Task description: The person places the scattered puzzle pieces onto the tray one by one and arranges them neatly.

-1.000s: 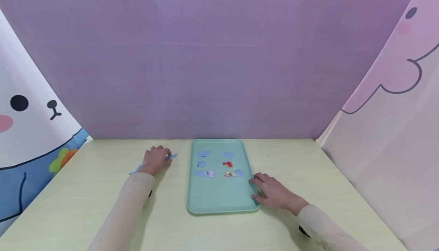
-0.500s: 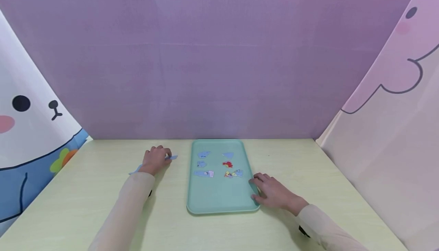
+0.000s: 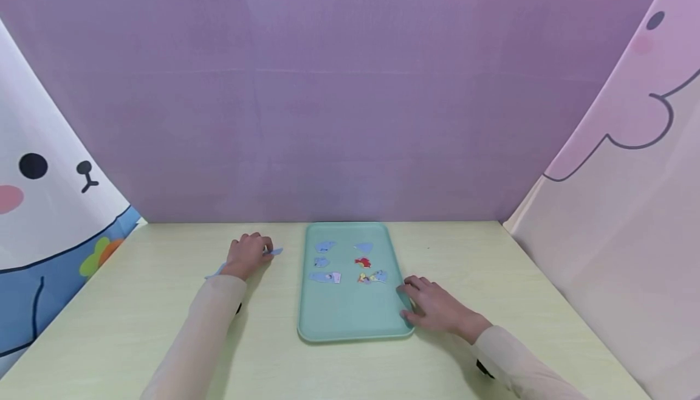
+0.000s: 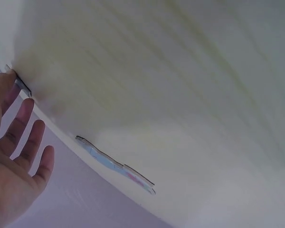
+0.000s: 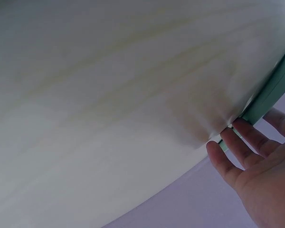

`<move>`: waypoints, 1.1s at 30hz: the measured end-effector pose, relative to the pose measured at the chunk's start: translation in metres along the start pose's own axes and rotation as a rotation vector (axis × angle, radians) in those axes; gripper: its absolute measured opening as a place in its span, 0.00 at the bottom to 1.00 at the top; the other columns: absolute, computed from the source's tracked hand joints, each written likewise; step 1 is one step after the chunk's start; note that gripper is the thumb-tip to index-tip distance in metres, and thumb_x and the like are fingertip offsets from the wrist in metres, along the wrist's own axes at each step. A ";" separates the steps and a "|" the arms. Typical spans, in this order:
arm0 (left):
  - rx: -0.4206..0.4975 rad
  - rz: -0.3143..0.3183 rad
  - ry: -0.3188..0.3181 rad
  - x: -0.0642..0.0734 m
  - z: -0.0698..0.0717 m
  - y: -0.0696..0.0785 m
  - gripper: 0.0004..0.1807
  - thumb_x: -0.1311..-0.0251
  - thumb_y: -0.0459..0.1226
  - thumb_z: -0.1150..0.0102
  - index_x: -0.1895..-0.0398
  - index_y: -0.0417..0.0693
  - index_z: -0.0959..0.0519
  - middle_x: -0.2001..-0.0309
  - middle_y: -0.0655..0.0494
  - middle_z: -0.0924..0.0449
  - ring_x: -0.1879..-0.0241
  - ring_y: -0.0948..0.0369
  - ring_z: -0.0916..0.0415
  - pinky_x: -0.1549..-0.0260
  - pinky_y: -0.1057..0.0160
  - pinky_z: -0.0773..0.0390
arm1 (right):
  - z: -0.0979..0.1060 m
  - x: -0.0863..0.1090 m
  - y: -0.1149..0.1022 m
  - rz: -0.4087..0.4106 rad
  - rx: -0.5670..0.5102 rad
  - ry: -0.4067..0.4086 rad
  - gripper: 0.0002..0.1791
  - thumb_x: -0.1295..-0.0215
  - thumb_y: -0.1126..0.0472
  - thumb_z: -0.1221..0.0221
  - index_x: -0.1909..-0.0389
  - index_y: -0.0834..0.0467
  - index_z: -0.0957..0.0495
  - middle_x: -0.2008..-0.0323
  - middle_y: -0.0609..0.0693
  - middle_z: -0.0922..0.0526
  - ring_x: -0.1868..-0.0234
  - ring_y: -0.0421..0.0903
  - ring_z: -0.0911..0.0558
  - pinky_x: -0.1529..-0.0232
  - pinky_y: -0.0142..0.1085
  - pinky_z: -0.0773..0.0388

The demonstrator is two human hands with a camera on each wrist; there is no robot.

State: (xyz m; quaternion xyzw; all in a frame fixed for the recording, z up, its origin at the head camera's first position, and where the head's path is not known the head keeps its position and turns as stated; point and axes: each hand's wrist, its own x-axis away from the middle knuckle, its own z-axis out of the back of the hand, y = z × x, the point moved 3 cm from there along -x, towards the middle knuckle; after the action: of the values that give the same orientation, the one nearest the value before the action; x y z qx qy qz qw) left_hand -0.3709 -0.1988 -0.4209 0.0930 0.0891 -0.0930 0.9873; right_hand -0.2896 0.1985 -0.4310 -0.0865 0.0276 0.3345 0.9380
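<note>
My left hand is low over the table at the left, thumb and index finger pinching a flat blue puzzle piece by its edge. In the left wrist view that piece shows as a thin strip by the fingertips. A second flat blue piece, with a pink patch in the left wrist view, lies by the left wrist. My right hand rests with loosely bent fingers on the right rim of a green tray. The right wrist view shows its fingertips at the tray's side.
Several small cut-out pieces lie in two columns in the tray's far half, among them a red one and a blue-and-yellow one. A purple backdrop rises behind the pale table. Cartoon-printed sheets stand at both sides.
</note>
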 end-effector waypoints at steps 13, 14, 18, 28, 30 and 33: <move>-0.030 -0.007 -0.010 -0.001 0.003 -0.001 0.07 0.46 0.42 0.39 0.66 0.50 0.21 0.67 0.54 0.23 0.63 0.50 0.30 0.63 0.46 0.30 | 0.000 0.000 0.000 -0.004 0.009 0.005 0.26 0.41 0.48 0.44 0.45 0.59 0.29 0.46 0.55 0.28 0.47 0.51 0.28 0.49 0.47 0.29; -0.032 -0.016 -0.006 -0.001 0.003 -0.001 0.07 0.46 0.41 0.39 0.66 0.50 0.21 0.67 0.54 0.23 0.63 0.51 0.29 0.63 0.47 0.30 | 0.000 0.000 0.000 -0.003 0.012 0.006 0.26 0.41 0.48 0.44 0.45 0.59 0.29 0.46 0.55 0.28 0.47 0.51 0.28 0.49 0.47 0.29; -0.030 -0.052 0.020 -0.002 0.004 0.002 0.07 0.46 0.40 0.39 0.66 0.49 0.20 0.68 0.54 0.22 0.64 0.51 0.29 0.66 0.49 0.29 | -0.002 0.000 0.001 -0.003 0.018 0.003 0.26 0.41 0.48 0.44 0.45 0.59 0.29 0.47 0.55 0.28 0.47 0.50 0.28 0.50 0.46 0.29; -0.069 -0.156 0.058 -0.002 0.004 0.015 0.06 0.48 0.40 0.38 0.68 0.49 0.21 0.70 0.55 0.22 0.68 0.54 0.29 0.70 0.51 0.27 | -0.003 0.000 0.002 0.009 0.026 0.009 0.26 0.41 0.49 0.44 0.46 0.59 0.29 0.47 0.55 0.28 0.48 0.50 0.28 0.51 0.46 0.29; -0.073 -0.167 0.066 -0.001 0.004 0.018 0.06 0.49 0.40 0.38 0.68 0.50 0.20 0.70 0.55 0.22 0.68 0.54 0.29 0.70 0.52 0.27 | -0.002 0.000 0.002 0.010 0.027 0.011 0.25 0.41 0.49 0.44 0.46 0.59 0.29 0.47 0.55 0.28 0.48 0.50 0.28 0.51 0.46 0.28; -0.069 -0.191 0.079 0.001 0.004 0.023 0.05 0.49 0.40 0.38 0.69 0.50 0.20 0.69 0.56 0.21 0.68 0.55 0.29 0.71 0.52 0.27 | -0.002 0.000 0.001 0.011 0.022 0.010 0.25 0.41 0.49 0.43 0.46 0.59 0.29 0.47 0.55 0.28 0.48 0.51 0.28 0.51 0.46 0.28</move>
State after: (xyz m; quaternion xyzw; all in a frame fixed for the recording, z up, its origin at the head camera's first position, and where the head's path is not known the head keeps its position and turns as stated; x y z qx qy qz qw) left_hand -0.3646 -0.1778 -0.4138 0.0539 0.1397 -0.1799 0.9722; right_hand -0.2906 0.1986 -0.4328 -0.0779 0.0365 0.3387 0.9370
